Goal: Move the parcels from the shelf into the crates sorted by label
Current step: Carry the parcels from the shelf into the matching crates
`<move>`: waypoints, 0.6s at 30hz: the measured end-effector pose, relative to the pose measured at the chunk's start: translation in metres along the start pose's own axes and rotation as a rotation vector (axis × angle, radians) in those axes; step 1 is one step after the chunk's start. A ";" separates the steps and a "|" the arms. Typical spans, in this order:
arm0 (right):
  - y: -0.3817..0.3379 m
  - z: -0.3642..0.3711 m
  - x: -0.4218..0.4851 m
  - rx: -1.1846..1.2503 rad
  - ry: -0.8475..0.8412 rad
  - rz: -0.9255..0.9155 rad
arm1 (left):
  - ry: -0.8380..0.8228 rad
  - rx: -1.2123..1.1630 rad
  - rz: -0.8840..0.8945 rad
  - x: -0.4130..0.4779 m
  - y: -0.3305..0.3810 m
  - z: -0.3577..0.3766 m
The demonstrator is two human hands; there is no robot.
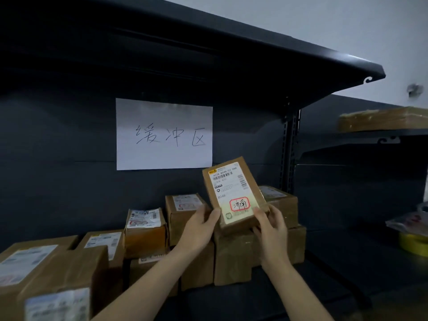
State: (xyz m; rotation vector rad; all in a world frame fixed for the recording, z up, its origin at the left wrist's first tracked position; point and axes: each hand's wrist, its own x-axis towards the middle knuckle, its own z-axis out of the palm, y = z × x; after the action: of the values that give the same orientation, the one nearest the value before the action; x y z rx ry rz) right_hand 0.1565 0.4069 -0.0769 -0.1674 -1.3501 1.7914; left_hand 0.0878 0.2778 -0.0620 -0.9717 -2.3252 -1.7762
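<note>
I hold a small brown cardboard parcel (234,193) up in front of the dark shelf (347,286), tilted so its white label faces me. The label carries a barcode, "B048" and handwritten characters in a red box. My left hand (199,228) grips its lower left edge and my right hand (271,230) grips its lower right corner. Below and behind it, several more brown labelled parcels (146,230) sit stacked on the shelf. No crate is in view.
A white paper sign (164,134) with handwriting is stuck to the shelf's back panel. A shelf board (254,54) overhangs above. To the right, another bay holds a flat brown parcel (382,119), a yellow tape roll (414,245) and a plastic bag (410,222).
</note>
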 end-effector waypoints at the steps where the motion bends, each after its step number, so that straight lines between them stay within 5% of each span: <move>1: 0.003 -0.003 -0.008 0.027 -0.009 0.030 | -0.017 -0.055 -0.002 -0.012 0.003 -0.002; 9: 0.027 -0.020 -0.070 -0.073 -0.207 0.147 | 0.068 -0.079 -0.022 -0.087 -0.013 -0.021; 18: 0.060 -0.026 -0.111 -0.312 -0.504 0.186 | 0.081 0.178 -0.030 -0.149 -0.047 -0.041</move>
State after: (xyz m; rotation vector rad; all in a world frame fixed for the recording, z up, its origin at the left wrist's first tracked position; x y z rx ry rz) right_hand 0.2074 0.3462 -0.1785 -0.0044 -2.0309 1.8365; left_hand 0.1696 0.1692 -0.1489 -0.8266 -2.4092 -1.5542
